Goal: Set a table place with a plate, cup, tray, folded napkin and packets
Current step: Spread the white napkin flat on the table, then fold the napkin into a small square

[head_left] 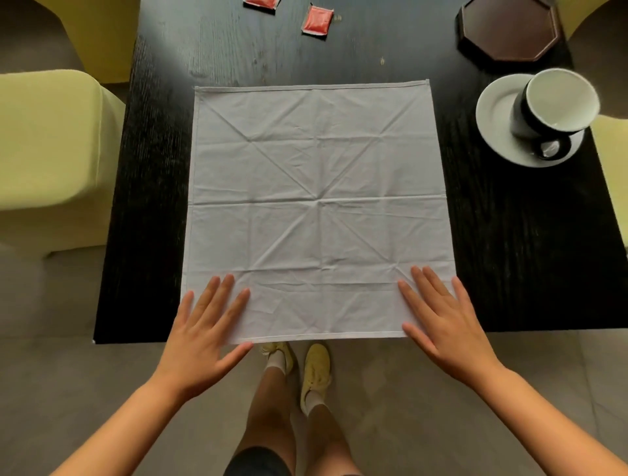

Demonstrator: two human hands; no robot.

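Observation:
A white cloth napkin [319,190] lies spread flat and creased on the black table [509,254], its near edge along the table's front edge. My left hand [207,334] rests flat on the napkin's near left corner, fingers apart. My right hand [441,326] rests flat on the near right corner, fingers apart. A black cup with a white inside [557,105] stands on a white plate [496,115] at the right. A dark octagonal tray [509,29] sits at the far right. Two red packets lie at the far edge, one [317,21] whole and one [261,2] cut off by the frame.
Yellow-green upholstered chairs stand at the left [51,146], at the far left corner [102,30] and at the right [611,142] of the table. My legs and yellow shoes [316,367] stand on the grey floor just in front of the table.

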